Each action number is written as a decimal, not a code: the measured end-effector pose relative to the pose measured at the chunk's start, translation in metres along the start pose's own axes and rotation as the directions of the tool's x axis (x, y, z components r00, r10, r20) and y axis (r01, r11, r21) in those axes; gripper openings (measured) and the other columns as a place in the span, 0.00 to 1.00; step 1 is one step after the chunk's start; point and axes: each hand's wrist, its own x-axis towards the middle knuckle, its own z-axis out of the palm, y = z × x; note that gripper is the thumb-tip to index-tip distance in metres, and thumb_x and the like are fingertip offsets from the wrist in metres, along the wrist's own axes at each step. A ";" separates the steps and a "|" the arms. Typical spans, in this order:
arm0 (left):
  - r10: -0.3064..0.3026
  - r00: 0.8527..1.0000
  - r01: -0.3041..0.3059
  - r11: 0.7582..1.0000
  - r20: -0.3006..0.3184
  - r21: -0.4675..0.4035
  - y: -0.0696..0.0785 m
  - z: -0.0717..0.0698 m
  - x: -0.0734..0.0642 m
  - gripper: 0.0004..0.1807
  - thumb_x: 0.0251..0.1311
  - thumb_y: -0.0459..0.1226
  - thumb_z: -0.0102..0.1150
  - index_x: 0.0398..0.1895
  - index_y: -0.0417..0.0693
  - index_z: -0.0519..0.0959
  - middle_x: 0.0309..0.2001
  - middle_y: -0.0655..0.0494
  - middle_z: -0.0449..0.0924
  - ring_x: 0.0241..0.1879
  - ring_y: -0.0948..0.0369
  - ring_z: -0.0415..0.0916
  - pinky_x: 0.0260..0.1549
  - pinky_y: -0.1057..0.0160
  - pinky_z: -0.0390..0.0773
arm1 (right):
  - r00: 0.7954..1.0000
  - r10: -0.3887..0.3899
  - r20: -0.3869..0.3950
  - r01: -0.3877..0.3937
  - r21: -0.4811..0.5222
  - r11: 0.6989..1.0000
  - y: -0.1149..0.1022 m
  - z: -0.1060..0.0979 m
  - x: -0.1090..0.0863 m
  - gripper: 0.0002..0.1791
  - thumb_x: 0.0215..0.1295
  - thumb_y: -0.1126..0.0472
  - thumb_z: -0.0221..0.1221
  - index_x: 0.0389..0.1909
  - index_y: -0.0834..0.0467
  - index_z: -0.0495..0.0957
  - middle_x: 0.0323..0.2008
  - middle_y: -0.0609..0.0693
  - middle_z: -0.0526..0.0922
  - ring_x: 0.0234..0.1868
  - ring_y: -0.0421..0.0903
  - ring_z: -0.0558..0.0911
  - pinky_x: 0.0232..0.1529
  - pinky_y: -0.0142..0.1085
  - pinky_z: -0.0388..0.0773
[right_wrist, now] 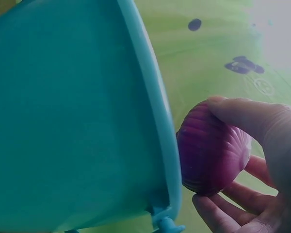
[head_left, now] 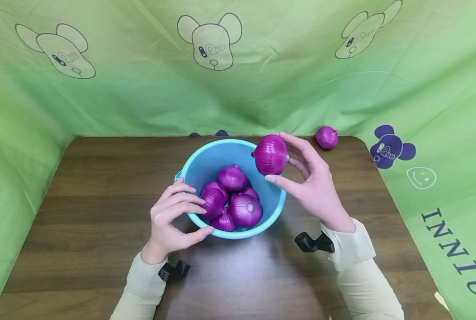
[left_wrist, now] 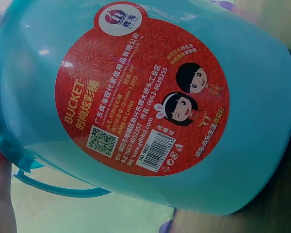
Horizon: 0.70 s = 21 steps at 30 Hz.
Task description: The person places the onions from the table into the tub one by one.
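Note:
A blue bucket (head_left: 275, 212) stands on the table with several purple onions (head_left: 246, 209) inside. My left hand (head_left: 174, 218) holds its rim at the near left, fingers reaching over the edge and thumb on the front lip. In the left wrist view the bucket's side (left_wrist: 262, 121) fills most of the picture, with a red label facing out. My right hand (head_left: 315, 184) pinches another purple onion (head_left: 271, 155) between thumb and fingers, over the right part of the rim. The right wrist view shows this onion (right_wrist: 211, 150) just past the bucket's rim (right_wrist: 157, 102).
One more purple onion (head_left: 327, 138) lies at the table's back right corner. Green printed cloth (head_left: 262, 102) hangs behind and along both sides of the wooden table (head_left: 102, 200). The bucket's handle (left_wrist: 63, 188) hangs down on its outer side.

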 end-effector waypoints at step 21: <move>-0.006 1.000 0.006 1.000 0.003 0.007 0.001 0.000 -0.001 0.22 0.53 0.53 0.75 0.27 0.41 0.86 0.31 0.47 0.86 0.40 0.48 0.79 0.63 0.43 0.72 | 0.996 0.041 0.075 -0.040 -0.010 0.999 0.007 0.010 -0.006 0.42 0.50 0.82 0.71 0.69 0.66 0.69 0.65 0.56 0.75 0.63 0.53 0.76 0.61 0.41 0.76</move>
